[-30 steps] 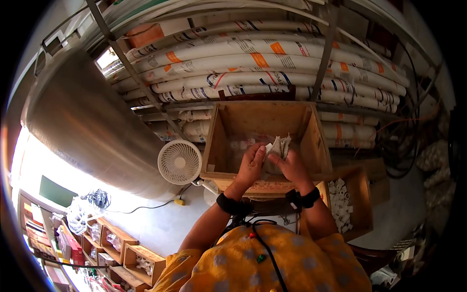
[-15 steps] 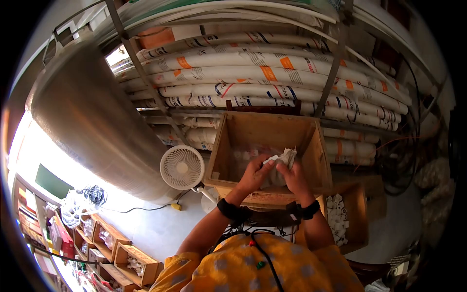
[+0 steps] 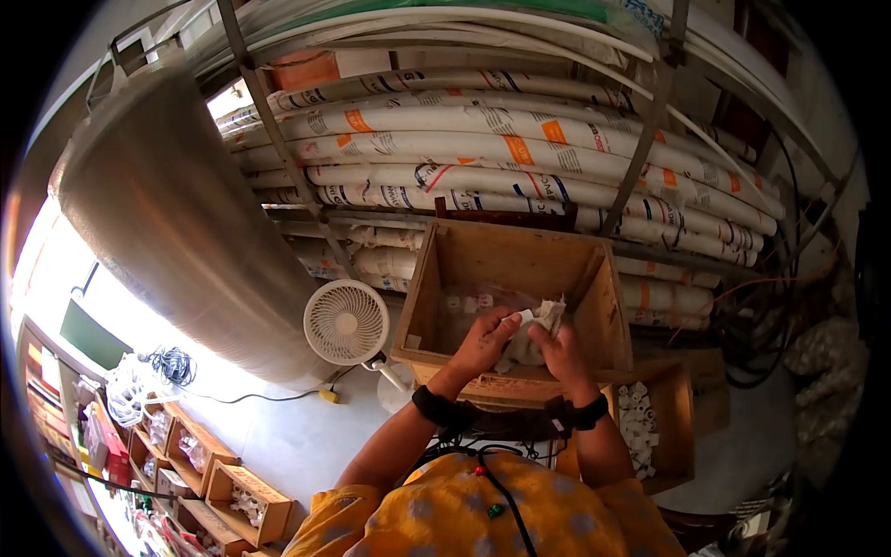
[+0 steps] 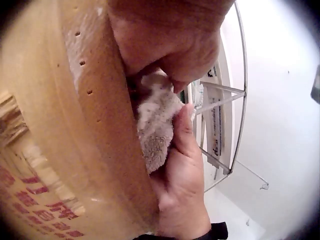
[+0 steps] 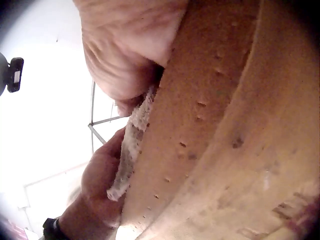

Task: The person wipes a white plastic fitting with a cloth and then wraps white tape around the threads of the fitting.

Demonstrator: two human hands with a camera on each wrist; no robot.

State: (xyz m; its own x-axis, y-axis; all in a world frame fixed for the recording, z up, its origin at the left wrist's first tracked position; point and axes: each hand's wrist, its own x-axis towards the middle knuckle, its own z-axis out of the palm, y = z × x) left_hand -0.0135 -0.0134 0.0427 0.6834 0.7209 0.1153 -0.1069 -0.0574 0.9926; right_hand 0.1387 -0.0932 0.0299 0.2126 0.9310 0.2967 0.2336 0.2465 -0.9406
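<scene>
Over the near part of a wooden box (image 3: 520, 237), the left hand (image 3: 484, 343) pinches a small white piece (image 3: 526, 317) between thumb and fingers. Close beside it the right hand (image 3: 564, 355) grips a greyish-white cloth (image 3: 549, 316), which hangs down between the two hands. In the left wrist view the rough cloth (image 4: 156, 127) lies against the right hand (image 4: 182, 185), with the left hand (image 4: 170, 40) above. From the right wrist the cloth (image 5: 131, 145) shows behind the box rim (image 5: 175, 135); most fingertips are hidden.
Small white pieces in clear plastic lie in the box. A white fan (image 3: 346, 322) stands at its left. A second box with white fittings (image 3: 637, 427) is at the right. Racked pipes (image 3: 445, 176) run behind; a large wrapped roll (image 3: 176, 223) leans at the left.
The view has shifted, so the box appears lower. The hands remain close together over it; the cloth's upper end, upright and spread earlier, is now more bunched near the left thumb.
</scene>
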